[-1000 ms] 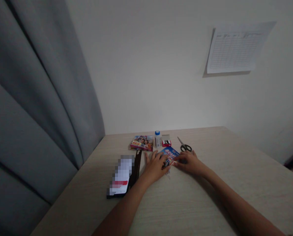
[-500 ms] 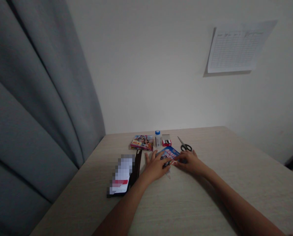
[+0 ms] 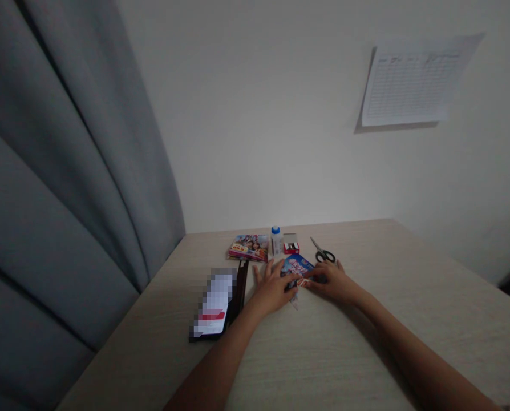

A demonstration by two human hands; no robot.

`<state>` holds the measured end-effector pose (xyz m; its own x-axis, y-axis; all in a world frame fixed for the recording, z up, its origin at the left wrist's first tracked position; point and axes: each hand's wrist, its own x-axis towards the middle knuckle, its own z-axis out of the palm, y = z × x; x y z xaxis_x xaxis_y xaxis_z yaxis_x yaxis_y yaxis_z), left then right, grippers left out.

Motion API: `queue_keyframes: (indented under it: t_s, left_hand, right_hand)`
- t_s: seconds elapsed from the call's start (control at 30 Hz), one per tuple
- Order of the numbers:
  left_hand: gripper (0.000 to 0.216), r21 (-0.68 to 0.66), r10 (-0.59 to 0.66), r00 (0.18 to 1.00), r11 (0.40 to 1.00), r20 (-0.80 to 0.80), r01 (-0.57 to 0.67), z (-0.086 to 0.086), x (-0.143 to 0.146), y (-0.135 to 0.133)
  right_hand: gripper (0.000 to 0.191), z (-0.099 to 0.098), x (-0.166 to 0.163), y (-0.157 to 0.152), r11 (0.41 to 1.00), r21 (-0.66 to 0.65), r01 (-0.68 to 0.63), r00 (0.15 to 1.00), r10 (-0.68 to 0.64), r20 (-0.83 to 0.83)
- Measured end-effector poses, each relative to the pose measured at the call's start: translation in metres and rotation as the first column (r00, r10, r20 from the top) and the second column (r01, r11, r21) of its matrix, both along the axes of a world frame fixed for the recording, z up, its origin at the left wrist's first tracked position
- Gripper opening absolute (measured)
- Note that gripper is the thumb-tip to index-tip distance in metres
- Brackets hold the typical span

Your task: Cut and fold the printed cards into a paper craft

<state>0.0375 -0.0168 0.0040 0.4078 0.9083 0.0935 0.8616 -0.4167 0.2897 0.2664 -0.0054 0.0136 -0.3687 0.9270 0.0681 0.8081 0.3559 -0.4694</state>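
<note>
A blue printed sheet of paper (image 3: 296,265) lies flat on the table under both hands, turned so that one corner points away. My left hand (image 3: 271,290) rests on its left side with the fingers spread. At the near edge, my right hand (image 3: 332,283) pinches a small red-and-white bit (image 3: 303,282) with thumb and forefinger. Whether that bit is a folded corner of the sheet or a separate piece, I cannot tell. Just beyond my right hand lies a pair of scissors (image 3: 324,254) with black handles.
Behind the sheet stand a blue-capped bottle (image 3: 276,242) and a small open red box (image 3: 291,246). A stack of colourful printed leaflets (image 3: 249,248) lies to their left. Beside my left forearm is a phone (image 3: 215,302) in a dark case. A grey curtain (image 3: 109,142) borders the table's left.
</note>
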Motion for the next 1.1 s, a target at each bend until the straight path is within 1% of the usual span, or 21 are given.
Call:
queue_keyframes:
  t_s: [0.13, 0.3, 0.37, 0.47, 0.53, 0.73, 0.93, 1.1]
  left_hand:
    - [0.038, 0.074, -0.02, 1.0, 0.997, 0.011, 0.019, -0.0012, 0.0005, -0.0015]
    - [0.055, 0.117, 0.009, 0.999, 0.993, 0.039, -0.014, 0.0007, 0.0021, -0.0014]
    - [0.05, 0.125, -0.005, 0.999, 0.992, 0.046, 0.0, 0.0012, 0.0024, -0.0021]
    - [0.038, 0.114, -0.028, 0.999, 0.993, 0.04, 0.023, 0.0011, 0.0022, -0.0036]
    - [0.035, 0.089, -0.022, 0.999, 0.996, 0.029, 0.019, 0.001, 0.002, -0.0038]
    - [0.036, 0.026, -0.007, 1.0, 1.0, 0.011, 0.007, 0.0031, 0.0009, -0.0009]
    - [0.035, 0.053, -0.018, 1.0, 0.998, 0.009, 0.017, 0.0054, 0.0005, -0.002]
    - [0.038, 0.018, -0.022, 1.0, 1.0, 0.004, 0.022, 0.0049, 0.0005, -0.0013]
  right_hand:
    - [0.049, -0.0023, 0.0008, 0.0012, 1.0, 0.003, 0.007, 1.0, -0.007, -0.006]
    - [0.047, -0.0025, 0.002, 0.0009, 1.0, -0.015, -0.016, 0.999, 0.016, -0.031]
    - [0.047, -0.0031, 0.0023, 0.0008, 1.0, -0.006, -0.01, 0.999, 0.01, -0.034]
    - [0.047, -0.0044, 0.0024, 0.0009, 1.0, 0.006, 0.001, 0.999, -0.001, -0.039]
    - [0.047, -0.0046, 0.0024, 0.0009, 1.0, 0.002, -0.001, 0.999, 0.001, -0.038]
    - [0.048, -0.0017, 0.0015, 0.0002, 1.0, -0.007, -0.005, 1.0, 0.005, -0.026]
    - [0.049, 0.0003, 0.0011, -0.001, 1.0, -0.002, -0.006, 1.0, 0.006, -0.019]
    - [0.05, -0.0003, 0.0017, -0.0008, 1.0, 0.002, -0.008, 1.0, 0.008, -0.019]
